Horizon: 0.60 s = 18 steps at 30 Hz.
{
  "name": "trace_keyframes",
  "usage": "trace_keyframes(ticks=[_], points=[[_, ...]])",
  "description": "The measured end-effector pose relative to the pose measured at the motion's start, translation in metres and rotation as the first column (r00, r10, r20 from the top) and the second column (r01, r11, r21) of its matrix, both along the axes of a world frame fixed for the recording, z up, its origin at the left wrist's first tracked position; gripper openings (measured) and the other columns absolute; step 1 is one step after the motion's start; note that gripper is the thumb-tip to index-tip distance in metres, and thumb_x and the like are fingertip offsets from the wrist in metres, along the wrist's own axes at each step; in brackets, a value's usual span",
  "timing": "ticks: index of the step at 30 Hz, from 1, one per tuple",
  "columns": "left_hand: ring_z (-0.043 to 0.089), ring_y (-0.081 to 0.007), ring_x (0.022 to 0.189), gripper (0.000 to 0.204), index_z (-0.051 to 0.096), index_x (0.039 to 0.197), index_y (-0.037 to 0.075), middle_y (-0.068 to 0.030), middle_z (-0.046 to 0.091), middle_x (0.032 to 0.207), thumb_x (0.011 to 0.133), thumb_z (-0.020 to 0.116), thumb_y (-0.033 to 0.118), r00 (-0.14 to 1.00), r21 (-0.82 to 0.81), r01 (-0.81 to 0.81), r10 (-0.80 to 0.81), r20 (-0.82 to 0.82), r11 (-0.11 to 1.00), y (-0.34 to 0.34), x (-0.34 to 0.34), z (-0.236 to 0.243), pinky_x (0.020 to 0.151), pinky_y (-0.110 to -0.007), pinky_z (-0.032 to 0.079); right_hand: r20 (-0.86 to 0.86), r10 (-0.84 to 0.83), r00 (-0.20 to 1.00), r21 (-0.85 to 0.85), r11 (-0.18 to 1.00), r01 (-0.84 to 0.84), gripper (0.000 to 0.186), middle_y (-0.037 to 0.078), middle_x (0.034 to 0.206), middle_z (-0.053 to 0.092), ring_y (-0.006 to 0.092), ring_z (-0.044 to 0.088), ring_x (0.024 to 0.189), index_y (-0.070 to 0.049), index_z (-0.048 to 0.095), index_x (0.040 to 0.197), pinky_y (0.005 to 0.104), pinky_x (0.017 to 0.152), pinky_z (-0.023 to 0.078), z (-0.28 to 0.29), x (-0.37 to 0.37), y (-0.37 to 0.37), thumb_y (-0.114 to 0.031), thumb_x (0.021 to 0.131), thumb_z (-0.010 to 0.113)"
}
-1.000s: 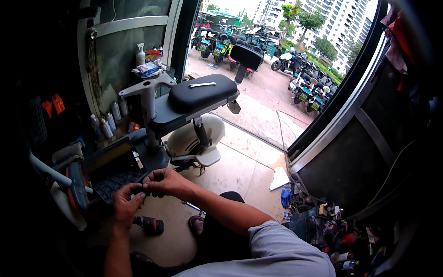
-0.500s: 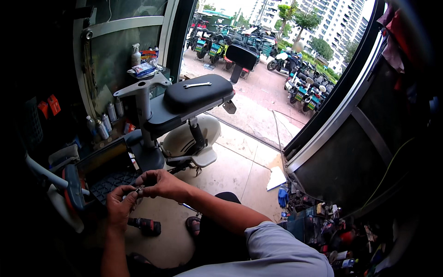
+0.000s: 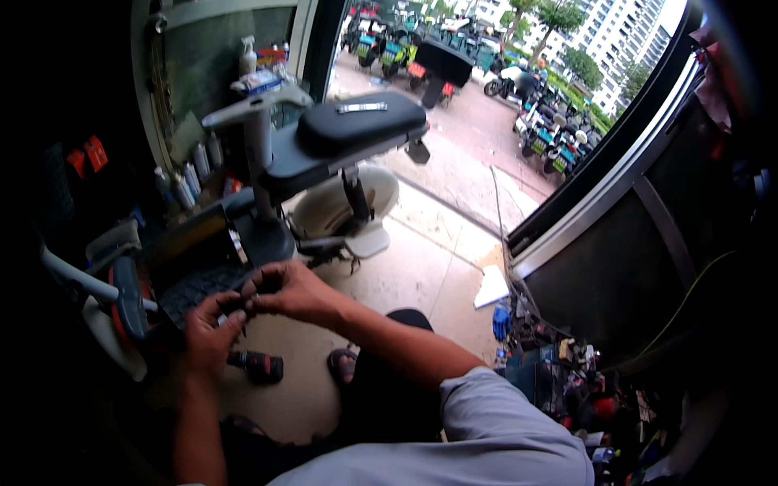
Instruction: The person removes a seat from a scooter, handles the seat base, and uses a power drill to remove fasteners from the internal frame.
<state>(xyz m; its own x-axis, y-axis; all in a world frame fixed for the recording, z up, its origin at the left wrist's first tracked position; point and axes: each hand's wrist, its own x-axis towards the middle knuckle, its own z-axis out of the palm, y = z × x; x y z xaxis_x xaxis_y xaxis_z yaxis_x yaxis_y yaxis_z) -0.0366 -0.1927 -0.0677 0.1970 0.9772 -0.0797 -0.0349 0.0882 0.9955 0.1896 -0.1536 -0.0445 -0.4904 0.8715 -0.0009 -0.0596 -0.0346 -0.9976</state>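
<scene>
My left hand [image 3: 209,334] and my right hand [image 3: 292,293] come together in front of the scooter's footboard area. Fingertips of both are pinched round something small between them, too small and blurred to name. Below them a black and red cordless drill [image 3: 261,367] lies on the floor. Beyond my hands stands an electric scooter with a padded black seat [image 3: 356,125], and a wrench [image 3: 361,107] rests on that seat. A dark backrest [image 3: 444,63] rises behind it.
Spray cans [image 3: 186,182] line the left wall beside a white spray bottle [image 3: 247,55]. On the right, tools and parts lie in a heap [image 3: 567,381] near a blue glove [image 3: 502,322] and a white board [image 3: 490,287]. Parked scooters [image 3: 551,138] stand outside the doorway.
The whole view has shifted a little, so the scooter sits slightly further right and higher. Both hands stay together, pinching at the same place, with the right hand slightly raised.
</scene>
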Motion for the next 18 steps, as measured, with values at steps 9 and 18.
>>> trace_keyframes(ticks=[9, 18], points=[[0.065, -0.0058, 0.078, 0.025, 0.074, 0.116, 0.002, -0.0012, 0.074, 0.096, 0.092, 0.077, 0.007, 0.999, 0.14, 0.011, -0.017, 0.04, 0.99, 0.004, 0.005, 0.006, 0.063, -0.021, 0.051, -0.009, 0.012, 1.0, -0.054, 0.998, -0.013, 0.021, 0.0, 0.089, 0.07, 0.0071, 0.062, 0.08, -0.003, 0.071, 0.106, 0.0233, 0.069, 0.049, 0.009, 0.002, 0.001, -0.015, 0.092, 0.081], [0.065, -0.0056, 0.076, 0.02, 0.074, 0.113, 0.002, -0.0013, 0.074, 0.092, 0.094, 0.077, 0.007, 0.993, 0.138, -0.013, -0.003, 0.118, 0.99, 0.001, 0.008, 0.005, 0.062, -0.02, 0.049, -0.038, -0.002, 0.999, -0.097, 0.995, -0.002, 0.021, -0.001, 0.093, 0.072, 0.0068, 0.063, 0.082, -0.005, 0.072, 0.107, 0.0231, 0.073, 0.051, 0.006, 0.006, 0.001, -0.018, 0.094, 0.082]])
